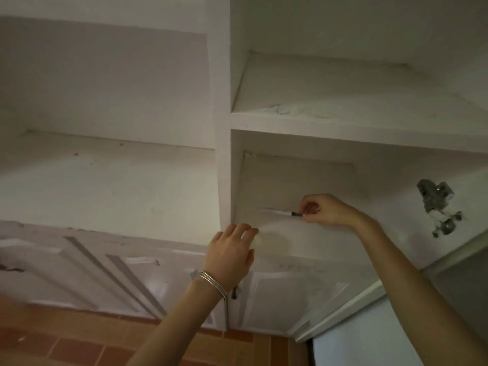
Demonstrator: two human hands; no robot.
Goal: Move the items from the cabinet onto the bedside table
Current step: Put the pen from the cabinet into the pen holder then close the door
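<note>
Right hand (326, 209) is pinched onto a thin white pen (281, 213) inside the cabinet's (223, 133) lower shelf, around 3 o'clock from the left hand (230, 250), whose fingers are loosely spread on a pale round thing (272, 240).

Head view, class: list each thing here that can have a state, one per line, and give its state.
Right hand: pinching the dark end of a pen.
Pen: held level just above the lower shelf.
Left hand: open, fingers at the shelf's front edge.
Upper right shelf: bare, scribbled on.
Hinge: exposed.
</note>
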